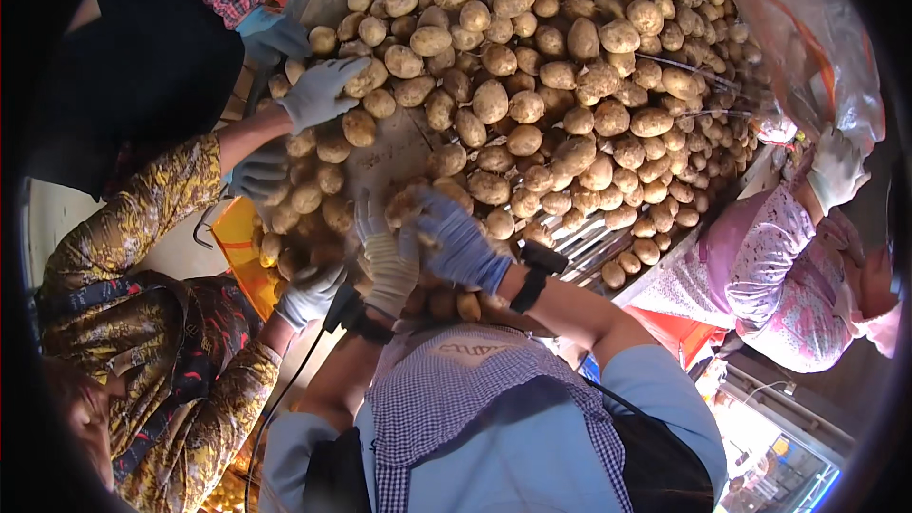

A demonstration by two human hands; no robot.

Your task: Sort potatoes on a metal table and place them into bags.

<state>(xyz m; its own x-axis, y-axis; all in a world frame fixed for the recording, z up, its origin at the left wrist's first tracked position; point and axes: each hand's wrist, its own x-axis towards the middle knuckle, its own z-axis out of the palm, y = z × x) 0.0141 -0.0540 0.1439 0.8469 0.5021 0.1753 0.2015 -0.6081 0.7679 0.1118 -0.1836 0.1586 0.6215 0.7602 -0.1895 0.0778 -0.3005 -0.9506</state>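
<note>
A big heap of soil-dusted potatoes (524, 140) spreads over a metal sorting table with slatted bars (595, 246). My left hand (388, 253), in a whitish knitted glove, reaches over the near edge with its fingers pointing away from me; whether it holds anything is unclear. Close to its right is my right hand (459, 239) in a blue knitted glove, blurred, with its fingertips at a potato (404, 206) that lies between the two hands; a firm grip cannot be made out. Several potatoes sit below my wrists at the near edge.
At left, a co-worker's gloved hand (324, 94) touches a potato; their other glove (311, 296) is beside my left wrist. Another person's blue-grey gloves (274, 35) are behind. At right, a co-worker's glove (839, 167) grips a plastic bag (805, 35). A cable hangs near my left arm.
</note>
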